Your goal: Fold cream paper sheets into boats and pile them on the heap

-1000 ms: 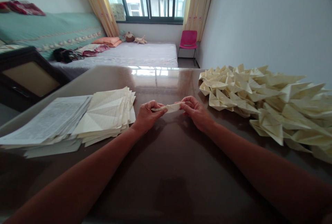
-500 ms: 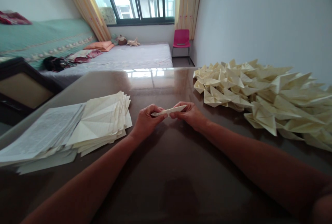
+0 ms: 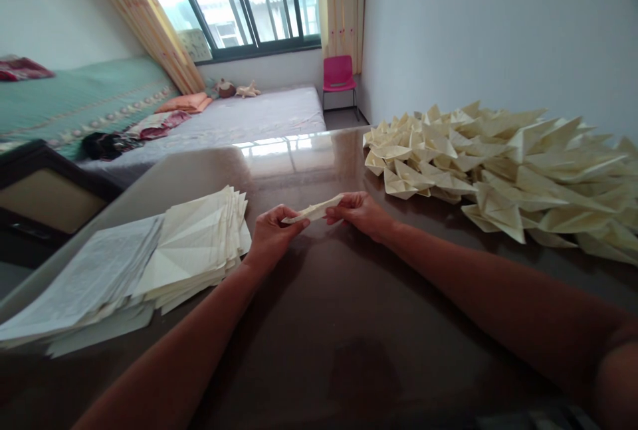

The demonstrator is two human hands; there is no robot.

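Between my hands, above the brown table, is a narrow piece of folded cream paper (image 3: pixel 318 211). My left hand (image 3: pixel 277 230) pinches its left end between thumb and fingers. At the other end my right hand (image 3: pixel 362 215) grips it the same way. The finer folds are too small to make out. A stack of creased cream paper sheets (image 3: pixel 199 237) lies to the left of my left hand. Off to the right is a large heap of pointed, folded paper pieces (image 3: pixel 478 157).
Printed sheets (image 3: pixel 90 274) lie in a pile at the table's left side. The glossy brown table (image 3: pixel 299 323) reaches toward a bed (image 3: pixel 279 107). A pink chair (image 3: pixel 338 74) stands by the window, and a dark chair back (image 3: pixel 44 191) is at the left.
My hands have moved slightly apart, and more of the folded paper's length shows between them. The whole view has tilted and shifted a little.
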